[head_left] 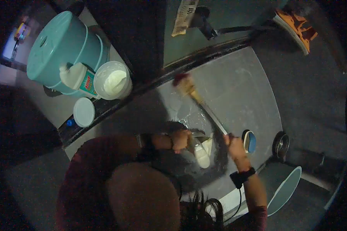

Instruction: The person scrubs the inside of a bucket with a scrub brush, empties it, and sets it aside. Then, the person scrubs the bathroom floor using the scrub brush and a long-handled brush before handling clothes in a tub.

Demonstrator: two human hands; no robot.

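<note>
My right hand point(237, 150) is closed round the end of a long-handled brush point(210, 111). The brush slants up and left over the wet grey floor point(235, 92); its yellowish and dark red head is smeared by motion. My left hand point(181, 140) is closed at the edge of a grey and white thing with a rounded pale end point(202, 156), whose kind I cannot make out. Dark shadow and shiny wet patches lie around it. Just right of my right hand rests a small blue and white oval scrubber point(250, 141).
At upper left stand a teal tub point(61, 46), a white bottle point(75, 79) and a white bucket point(123, 90) holding white stuff. A white lid point(84, 112) lies nearby. A round metal dish point(282, 144), grey basin point(285, 190) and orange sandal point(295, 29) are at right.
</note>
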